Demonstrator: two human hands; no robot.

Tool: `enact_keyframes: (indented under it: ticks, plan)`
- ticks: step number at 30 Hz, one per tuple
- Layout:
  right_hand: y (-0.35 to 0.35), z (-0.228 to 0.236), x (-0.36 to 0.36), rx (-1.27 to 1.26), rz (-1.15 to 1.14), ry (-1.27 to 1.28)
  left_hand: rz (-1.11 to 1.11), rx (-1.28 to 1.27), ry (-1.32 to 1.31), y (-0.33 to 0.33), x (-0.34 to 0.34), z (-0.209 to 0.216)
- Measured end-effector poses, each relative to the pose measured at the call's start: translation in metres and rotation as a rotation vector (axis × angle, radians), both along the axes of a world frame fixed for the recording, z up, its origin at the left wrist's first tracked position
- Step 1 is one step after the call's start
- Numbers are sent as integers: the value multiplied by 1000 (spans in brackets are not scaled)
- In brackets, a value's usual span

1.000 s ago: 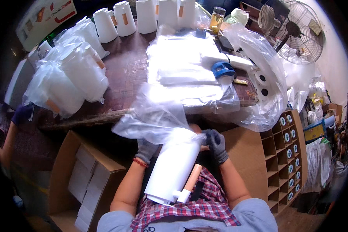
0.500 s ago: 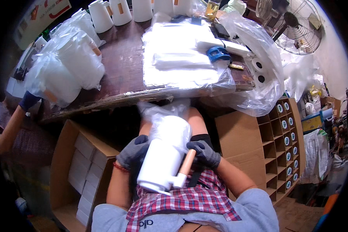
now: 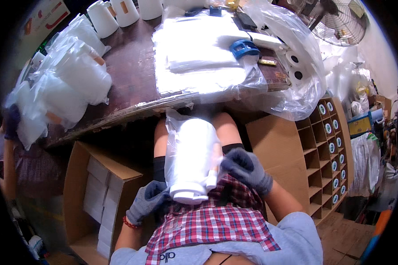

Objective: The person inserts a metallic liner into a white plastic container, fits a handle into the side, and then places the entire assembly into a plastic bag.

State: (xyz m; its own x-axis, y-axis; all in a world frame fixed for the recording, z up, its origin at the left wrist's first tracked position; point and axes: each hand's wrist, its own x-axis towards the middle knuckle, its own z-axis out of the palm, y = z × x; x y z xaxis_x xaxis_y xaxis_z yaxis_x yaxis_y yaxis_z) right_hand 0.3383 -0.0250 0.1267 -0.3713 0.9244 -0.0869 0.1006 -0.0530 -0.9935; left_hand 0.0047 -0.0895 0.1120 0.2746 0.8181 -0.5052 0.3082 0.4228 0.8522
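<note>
A white jug [image 3: 192, 150] with a wood-coloured handle rests over my lap, lid end toward me. A clear plastic bag [image 3: 173, 132] covers most of it, including the handle, which shows faintly through the film. My left hand [image 3: 150, 201], in a grey glove, is closed at the bag's edge beside the jug's lid end. On the other side my gloved right hand [image 3: 248, 170] pinches the bag's edge near the handle. The fingertips of both hands are partly hidden.
Bagged white jugs [image 3: 70, 84] stand on the table's left, beside a co-worker's dark-gloved hand [image 3: 12, 121]. Unwrapped jugs [image 3: 102, 20] line the back. White bag sheets [image 3: 203, 57] and a blue tape dispenser [image 3: 244, 48] lie ahead. Open cartons [image 3: 130, 170] flank me, the right one having dividers [image 3: 311, 157].
The bag has come down over the jug's handle. The jug has turned more upright in view, and my hands have moved toward me and farther apart. The view has shifted slightly.
</note>
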Motion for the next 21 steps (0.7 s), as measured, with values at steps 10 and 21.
enact_keyframes:
  ticks: [10,21]
  plan:
    - [-6,18,0,108,830,161,-566,1117,440,97,43,79]
    - [-10,27,2,70,538,124,-1516,1045,744,128,80,88]
